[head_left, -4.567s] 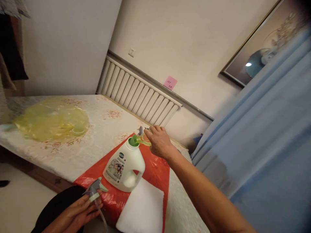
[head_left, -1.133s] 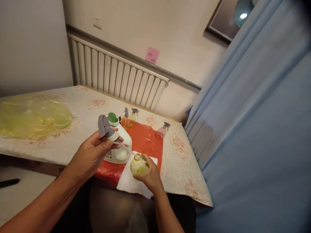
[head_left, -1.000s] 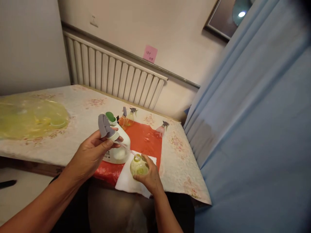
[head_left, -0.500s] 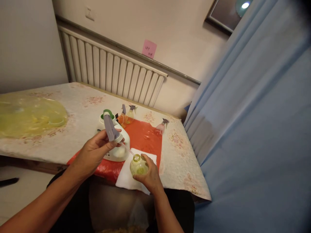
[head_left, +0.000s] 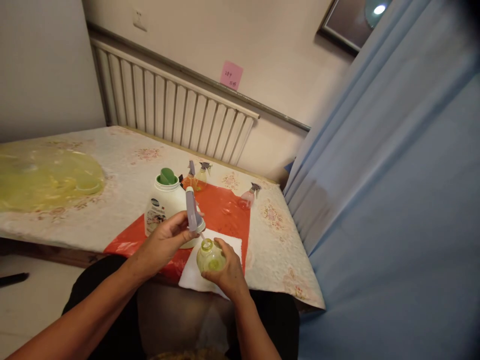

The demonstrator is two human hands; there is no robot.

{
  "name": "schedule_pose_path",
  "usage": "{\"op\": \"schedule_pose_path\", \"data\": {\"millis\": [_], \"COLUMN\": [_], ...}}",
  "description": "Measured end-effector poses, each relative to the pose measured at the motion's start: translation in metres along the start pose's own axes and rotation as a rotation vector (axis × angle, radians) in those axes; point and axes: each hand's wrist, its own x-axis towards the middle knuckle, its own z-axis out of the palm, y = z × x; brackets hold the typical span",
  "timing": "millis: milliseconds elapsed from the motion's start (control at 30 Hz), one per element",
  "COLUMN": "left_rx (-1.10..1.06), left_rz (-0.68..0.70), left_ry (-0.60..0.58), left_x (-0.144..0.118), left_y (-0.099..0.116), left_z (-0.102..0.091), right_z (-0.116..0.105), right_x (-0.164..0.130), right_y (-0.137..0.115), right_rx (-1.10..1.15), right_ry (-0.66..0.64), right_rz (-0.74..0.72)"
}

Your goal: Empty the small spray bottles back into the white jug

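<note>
At the far left of the table (head_left: pixel 123 172) you have one crumpled yellow plastic bag (head_left: pixel 48 177) lying flat on the flowered cloth. Moving right, one white detergent jug (head_left: pixel 164 207) with a green cap stands upright on the near left part of the single red plastic sheet (head_left: pixel 225 210).

Your left hand (head_left: pixel 168 240) is just in front of that jug, fingers pinched closed around the collar of one grey trigger sprayer head (head_left: pixel 192 212), which you hold upright with its thin dip tube pointing down at the mouth of the small round yellow-green bottle (head_left: pixel 209 256). The tube tip sits right at the bottle's opening; whether it is inside yet is too small to tell.

Your right hand (head_left: pixel 228 270) cups that one bottle from the right and below, fingers wrapped round its belly, over the one white pad (head_left: pixel 195 272) at the near edge of the red sheet.

Behind, at the sheet's far edge, you have three small spray bottles with grey heads: an orange one (head_left: pixel 190 180) and a yellowish one (head_left: pixel 202 175) close together, then a pink one (head_left: pixel 249 197) further right, well apart from them.

On the wall above the one white radiator (head_left: pixel 168 115) is one pink sticky note (head_left: pixel 231 76), and the blue curtain (head_left: pixel 393 200) fills your right side.
</note>
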Motion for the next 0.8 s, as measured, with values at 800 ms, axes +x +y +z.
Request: {"op": "schedule_pose_path", "data": {"millis": [800], "left_rx": [-0.026], "left_rz": [-0.167], "left_ry": [-0.122], "left_x": [0.001], "left_y": [-0.049], "left_z": [-0.004], "right_z": [-0.001], "right_x": [-0.001], "right_y": [-0.021], "right_rx": [0.096], "right_ry": [-0.051], "right_rz": [0.045]}}
